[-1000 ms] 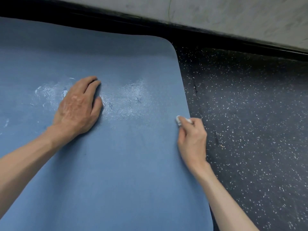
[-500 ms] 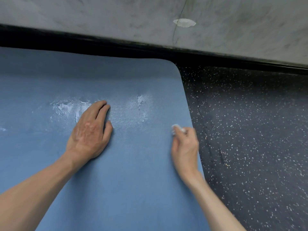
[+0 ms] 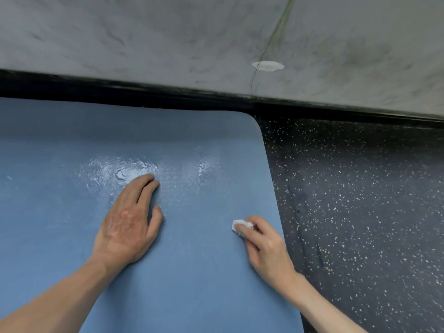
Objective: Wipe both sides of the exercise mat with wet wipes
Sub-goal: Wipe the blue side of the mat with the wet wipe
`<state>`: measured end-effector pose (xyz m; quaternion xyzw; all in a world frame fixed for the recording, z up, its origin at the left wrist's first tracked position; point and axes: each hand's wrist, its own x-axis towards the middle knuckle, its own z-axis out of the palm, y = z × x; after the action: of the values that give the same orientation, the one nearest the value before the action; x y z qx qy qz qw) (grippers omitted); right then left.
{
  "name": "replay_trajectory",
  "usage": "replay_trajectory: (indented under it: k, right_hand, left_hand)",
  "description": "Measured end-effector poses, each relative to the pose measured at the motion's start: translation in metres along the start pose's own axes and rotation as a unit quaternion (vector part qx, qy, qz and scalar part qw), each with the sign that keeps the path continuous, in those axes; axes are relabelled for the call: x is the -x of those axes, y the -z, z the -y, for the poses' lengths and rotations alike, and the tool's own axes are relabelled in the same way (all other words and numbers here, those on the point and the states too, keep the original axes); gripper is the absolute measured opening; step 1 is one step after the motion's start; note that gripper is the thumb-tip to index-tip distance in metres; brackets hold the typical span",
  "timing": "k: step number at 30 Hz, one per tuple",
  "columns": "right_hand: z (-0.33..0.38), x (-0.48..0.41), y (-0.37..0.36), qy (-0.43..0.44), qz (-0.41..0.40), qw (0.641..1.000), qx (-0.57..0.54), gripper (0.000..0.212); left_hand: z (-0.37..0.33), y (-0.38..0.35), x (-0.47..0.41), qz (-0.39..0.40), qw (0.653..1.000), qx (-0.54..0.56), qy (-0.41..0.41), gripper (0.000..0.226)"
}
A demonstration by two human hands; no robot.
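The mat (image 3: pixel 192 284) lies flat. A wet sheen (image 3: pixel 125 171) near its far end suggests wiping is partly done, and the nearer stretch looks dry. On the mat, the left hand (image 3: pixel 129 224) presses open-palmed while the right hand (image 3: pixel 266 246) pinches a balled wipe (image 3: pixel 240 225) near the mat's right edge. I cannot tell about the underside.

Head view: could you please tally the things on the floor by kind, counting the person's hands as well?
Blue exercise mat: 1
White wet wipe: 1
Hands: 2, the left hand flat on the mat and the right hand gripping the wipe
Total: 4
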<state>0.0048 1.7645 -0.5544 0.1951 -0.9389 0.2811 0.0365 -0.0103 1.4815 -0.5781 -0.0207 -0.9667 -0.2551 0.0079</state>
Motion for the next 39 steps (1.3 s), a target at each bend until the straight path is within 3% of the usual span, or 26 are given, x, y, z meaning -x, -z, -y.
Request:
replay_trajectory:
  k: [6, 12, 19, 25, 30, 36, 39]
  right_hand:
    - [-0.028, -0.150, -0.017, -0.038, -0.065, 0.996, 0.047, 0.019]
    - [-0.009, -0.074, -0.009, 0.070, 0.077, 0.995, -0.008, 0.024]
    - [-0.039, -0.239, -0.018, 0.008, -0.017, 0.999, 0.042, 0.028]
    - [-0.033, -0.173, -0.007, 0.065, 0.055, 0.996, 0.012, 0.035]
    - [-0.056, -0.237, -0.008, -0.016, -0.039, 0.998, 0.040, 0.024]
    - [-0.039, -0.164, -0.004, 0.024, 0.008, 0.999, 0.036, 0.021]
    - [-0.056, -0.187, -0.002, 0.018, 0.001, 0.999, 0.040, 0.019]
  left_hand:
    - [0.001, 0.000, 0.000, 0.012, 1.000, 0.007, 0.018, 0.054]
    - [0.002, 0.001, -0.001, 0.014, 1.000, 0.009, 0.020, 0.053]
    - [0.006, -0.001, -0.001, 0.021, 1.000, 0.020, 0.005, 0.051]
    - [0.006, -0.001, -0.001, 0.029, 0.999, 0.019, 0.008, 0.052]
    - [0.005, -0.002, 0.000, 0.022, 1.000, 0.012, 0.008, 0.051]
    - [0.004, 0.000, -0.001, 0.024, 1.000, 0.008, 0.010, 0.051]
    - [0.004, -0.001, -0.001, 0.022, 1.000, 0.007, 0.006, 0.051]
